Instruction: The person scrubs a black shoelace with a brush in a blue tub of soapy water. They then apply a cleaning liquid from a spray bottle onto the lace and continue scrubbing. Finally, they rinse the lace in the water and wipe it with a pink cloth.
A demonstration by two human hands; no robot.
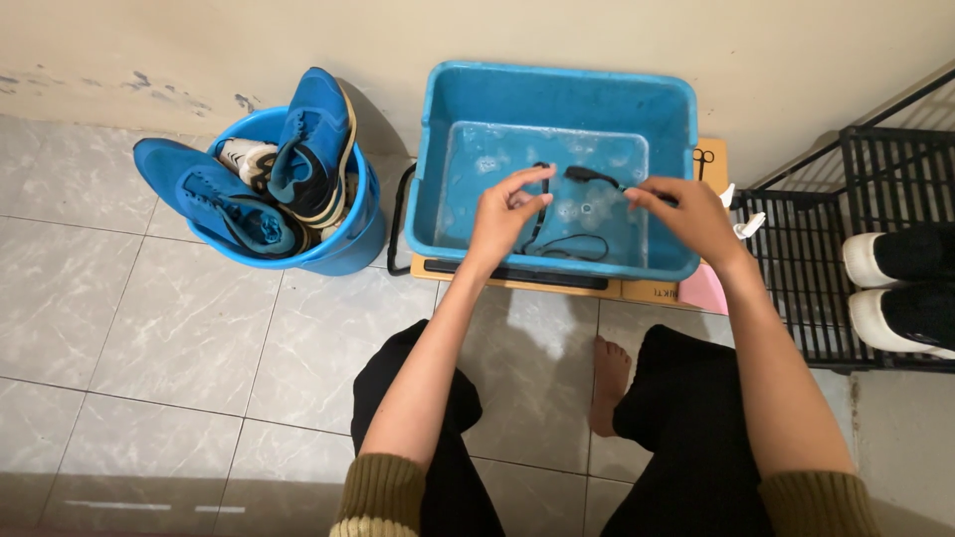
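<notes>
The left hand [502, 214] is over the near half of the blue tub [448, 129], with its thumb and forefinger pressed together on a black lace [545, 204]; the other fingers are loosely curled. From this pinch the lace hangs down toward the person and ends in a flat loop that lies on the tub bottom, near the front wall. The right hand [691, 214] is at the same height, to the right, and its fingertips are closed on the other part of the lace, where a thicker dark end shows just left of the fingers. So the lace is held by both hands at once, and between them it runs left to right, almost level, across the middle of the tub, with only a short stretch free between the two pinches. The hanging part belongs to the left side, so the left hand is nearer to the loose loop than the right hand is. The tub holds shallow water with some foam, and it stands on a flat board against the wall. To the left of the tub, just beside it, a round blue bucket [353, 244] holds blue shoes [308, 149], well apart from both hands. To the right stands a black wire rack [796, 259] with white and black shoes [900, 288], also apart from the right hand.
</notes>
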